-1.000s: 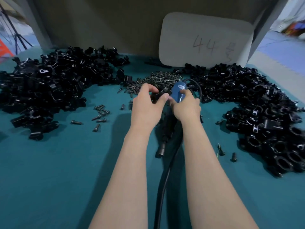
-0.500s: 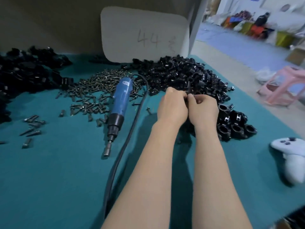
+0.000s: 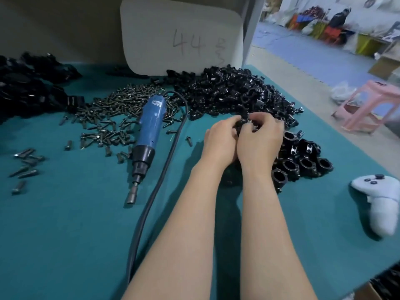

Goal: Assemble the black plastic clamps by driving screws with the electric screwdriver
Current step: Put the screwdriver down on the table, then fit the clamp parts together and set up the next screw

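– While the screws (image 3: 121,109) and the screwdriver (image 3: 149,131) lie untouched on the worktop (image 3: 65,234) left of the arms, what step would you call this?

– Fitting parts, I'd say, no driving yet. Left hand (image 3: 220,144) and right hand (image 3: 259,141) are pressed side by side with fingers curled in. Both are pinching a black clamp piece (image 3: 245,123) at the near edge of the big clamp pile (image 3: 233,92). Can't tell if it's one half or two being mated, the fingers hide most of it.

– So what's next?

– My guess: seat the piece, then one hand lets go, reaches left for a screw and grabs the screwdriver. Its tip points toward the person, so it'll probably need turning round.

– Anything in the way?

– Left to right: another clamp heap (image 3: 26,87) at the far left, with a few loose screws (image 3: 23,167) in front of it. The cable (image 3: 155,191) runs down the worktop between the screwdriver and the left arm, so a leftward reach crosses it. Just beside the right wrist sit ring-shaped clamps (image 3: 303,163) that look finished. Further right there's a white controller (image 3: 378,204) near the edge, and a pink stool (image 3: 372,105) on the floor.
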